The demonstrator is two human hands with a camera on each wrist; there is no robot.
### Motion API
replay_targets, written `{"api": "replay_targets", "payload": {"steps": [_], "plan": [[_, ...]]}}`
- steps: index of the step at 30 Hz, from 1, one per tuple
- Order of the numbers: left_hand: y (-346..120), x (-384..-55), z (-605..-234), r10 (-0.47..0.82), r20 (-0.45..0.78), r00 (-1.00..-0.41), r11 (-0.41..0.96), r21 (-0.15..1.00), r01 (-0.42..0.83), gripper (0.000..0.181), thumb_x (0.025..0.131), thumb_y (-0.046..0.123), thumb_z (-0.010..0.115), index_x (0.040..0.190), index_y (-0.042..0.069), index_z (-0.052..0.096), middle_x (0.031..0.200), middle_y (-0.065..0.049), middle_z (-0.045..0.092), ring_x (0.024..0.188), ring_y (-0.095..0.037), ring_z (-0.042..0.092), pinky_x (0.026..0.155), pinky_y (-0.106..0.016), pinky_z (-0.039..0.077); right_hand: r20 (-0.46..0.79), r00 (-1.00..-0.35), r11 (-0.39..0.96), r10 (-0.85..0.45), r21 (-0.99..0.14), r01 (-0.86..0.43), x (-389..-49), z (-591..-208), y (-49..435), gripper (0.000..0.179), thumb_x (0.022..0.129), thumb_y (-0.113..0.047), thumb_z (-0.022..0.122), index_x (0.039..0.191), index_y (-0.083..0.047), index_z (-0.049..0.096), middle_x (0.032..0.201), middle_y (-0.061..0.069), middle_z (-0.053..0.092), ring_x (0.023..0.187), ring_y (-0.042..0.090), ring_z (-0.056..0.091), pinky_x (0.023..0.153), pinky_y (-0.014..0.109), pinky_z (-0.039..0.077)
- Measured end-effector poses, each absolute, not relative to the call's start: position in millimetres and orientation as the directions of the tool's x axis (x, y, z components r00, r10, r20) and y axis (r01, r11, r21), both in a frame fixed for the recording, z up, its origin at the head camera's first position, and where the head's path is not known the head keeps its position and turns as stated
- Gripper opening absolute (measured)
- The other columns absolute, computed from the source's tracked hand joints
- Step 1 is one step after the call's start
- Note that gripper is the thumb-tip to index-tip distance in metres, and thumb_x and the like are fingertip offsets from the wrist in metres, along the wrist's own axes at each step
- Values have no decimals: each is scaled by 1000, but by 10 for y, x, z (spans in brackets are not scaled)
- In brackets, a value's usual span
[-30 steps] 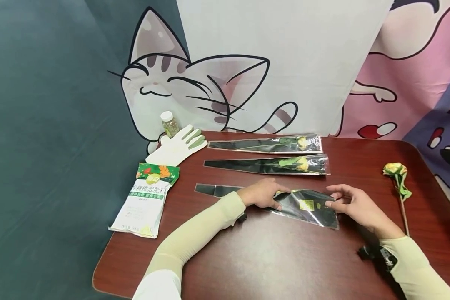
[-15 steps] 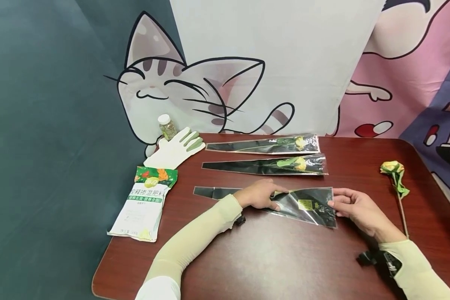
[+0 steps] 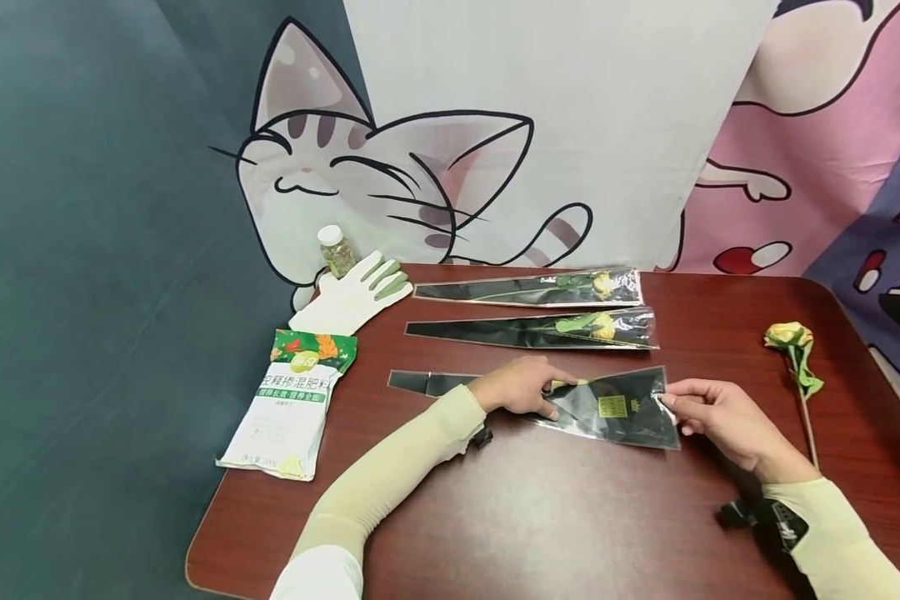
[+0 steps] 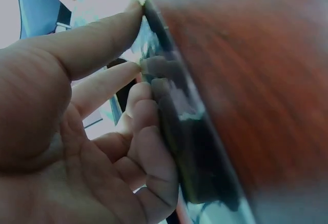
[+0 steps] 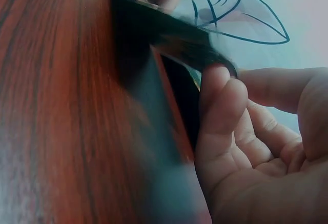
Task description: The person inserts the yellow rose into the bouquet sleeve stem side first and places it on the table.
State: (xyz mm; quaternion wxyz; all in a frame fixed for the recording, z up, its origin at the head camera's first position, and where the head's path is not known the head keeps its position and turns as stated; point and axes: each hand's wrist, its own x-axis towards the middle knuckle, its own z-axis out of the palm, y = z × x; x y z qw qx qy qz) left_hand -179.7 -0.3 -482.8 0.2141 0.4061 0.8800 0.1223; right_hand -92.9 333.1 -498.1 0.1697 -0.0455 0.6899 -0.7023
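A clear and black flower sleeve (image 3: 607, 408) with a gold label lies across the table, its wide end to the right. My left hand (image 3: 517, 387) presses on its middle, thumb and index finger spread. In the left wrist view, the thumb (image 4: 97, 42) and index fingertips touch the glossy film, with the other fingers bent against it. My right hand (image 3: 727, 421) pinches the sleeve's wide end between thumb and fingers. The right wrist view shows the film's edge (image 5: 189, 39) raised from the table in that pinch. To the right lies a yellow rose (image 3: 791, 337) with leaves and stem.
Behind lie two sleeves, the far sleeve (image 3: 495, 292) and the nearer sleeve (image 3: 487, 332), each holding a yellow rose. At left are a fertilizer bag (image 3: 285, 425), white-green gloves (image 3: 345, 300) and a lidded jar (image 3: 336, 250). A printed cloth (image 3: 607, 125) hangs behind the table (image 3: 540, 533).
My right hand has gone from loosely touching the sleeve's wide end to pinching its edge, which is now lifted slightly. The left hand has stayed in place on the sleeve.
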Motion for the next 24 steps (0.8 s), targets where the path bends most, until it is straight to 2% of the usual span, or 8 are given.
{"api": "replay_targets", "payload": {"steps": [5, 8, 13, 17, 21, 24], "plan": [[55, -1788, -4797, 767, -270, -582, 641, 365, 675, 66, 94, 40, 82, 153, 26, 58, 100, 3, 65, 84, -9, 53, 77, -24, 44, -147, -937, -39, -316, -985, 167, -939, -4935, 3290, 25, 104, 4, 60, 109, -11, 79, 90, -5, 77, 73, 5, 67, 60, 20, 57], [92, -1775, -4780, 762, -230, -605, 643, 376, 667, 55, 94, 39, 82, 144, 24, 66, 102, 6, 67, 87, -6, 55, 80, -21, 46, -136, -943, -32, -305, -988, 153, -948, -4911, 3277, 24, 104, 4, 61, 109, -10, 80, 89, -4, 77, 71, 5, 67, 60, 20, 56], [184, -1716, -4760, 780, -136, -610, 576, 537, 616, 33, 98, 35, 78, 128, 21, 74, 97, 13, 71, 82, 4, 62, 79, -12, 49, -152, -949, 31, -278, -988, 149, -960, -4873, 3280, 21, 103, 1, 64, 107, -12, 80, 84, -5, 76, 67, 4, 65, 58, 20, 56], [297, -1651, -4747, 793, -111, -599, 513, 653, 558, 25, 101, 34, 75, 122, 21, 75, 92, 17, 73, 76, 8, 65, 76, -8, 50, -162, -952, 81, -259, -986, 146, -980, -4858, 3274, 17, 103, -2, 66, 106, -13, 80, 81, -5, 75, 65, 4, 63, 57, 21, 56], [428, -1598, -4764, 755, -90, -649, 522, 682, 513, 19, 101, 36, 74, 116, 25, 76, 90, 21, 72, 75, 11, 63, 74, -7, 49, -158, -952, 82, -263, -987, 141, -991, -4867, 3256, 16, 103, -2, 66, 106, -10, 79, 79, -4, 74, 65, 6, 63, 57, 22, 56], [529, -1560, -4785, 714, -87, -695, 506, 749, 427, 14, 100, 32, 75, 111, 24, 75, 87, 21, 72, 71, 9, 65, 71, -9, 52, -160, -951, 81, -265, -986, 143, -990, -4874, 3245, 15, 103, -2, 65, 105, -9, 79, 78, -4, 73, 63, 6, 62, 56, 23, 55]]}}
